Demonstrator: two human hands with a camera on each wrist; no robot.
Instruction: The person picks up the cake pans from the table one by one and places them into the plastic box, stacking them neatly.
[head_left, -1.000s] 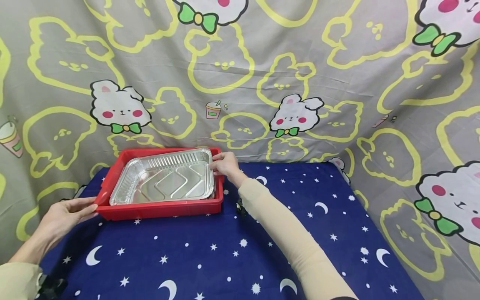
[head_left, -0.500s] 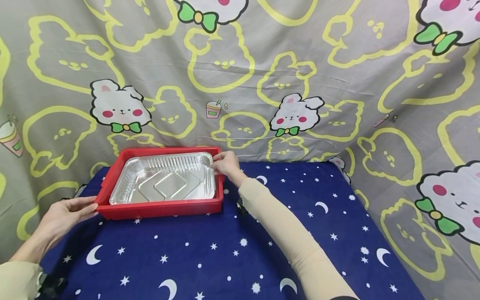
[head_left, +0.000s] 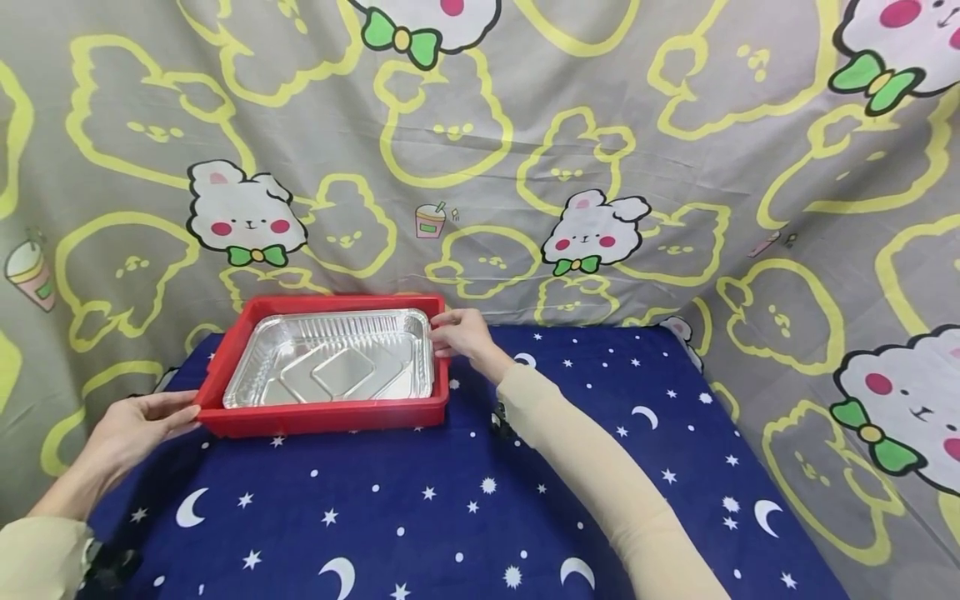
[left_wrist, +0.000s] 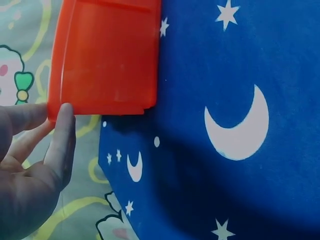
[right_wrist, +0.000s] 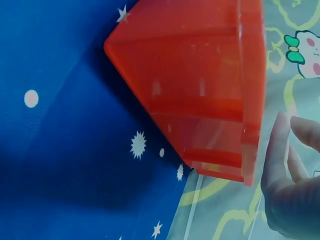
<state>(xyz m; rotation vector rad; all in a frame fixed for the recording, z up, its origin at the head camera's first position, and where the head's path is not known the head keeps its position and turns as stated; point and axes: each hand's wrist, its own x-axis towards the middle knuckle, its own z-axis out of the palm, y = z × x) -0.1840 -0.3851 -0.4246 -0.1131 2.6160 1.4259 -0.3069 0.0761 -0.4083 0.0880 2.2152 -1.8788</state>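
A red plastic tray with raised sides sits on the dark blue cloth at the back left of the table. Inside it lies a rectangular aluminium foil pan with ribbed walls and a diamond pattern in its base. My left hand pinches the tray's front left corner between thumb and fingers; the left wrist view shows the fingertips on the rim. At the tray's right side is my right hand, its fingers extended just over the rim, beside the pan's right edge. In the right wrist view a gap shows between these fingers and the tray wall.
The blue tablecloth has white moons and stars. Behind and to the right hangs a grey curtain printed with rabbits, close to the tray's back side.
The pan's raised right end has come down, so it lies level in the tray. My right hand has moved slightly right, off the pan's edge. The left hand keeps its place.
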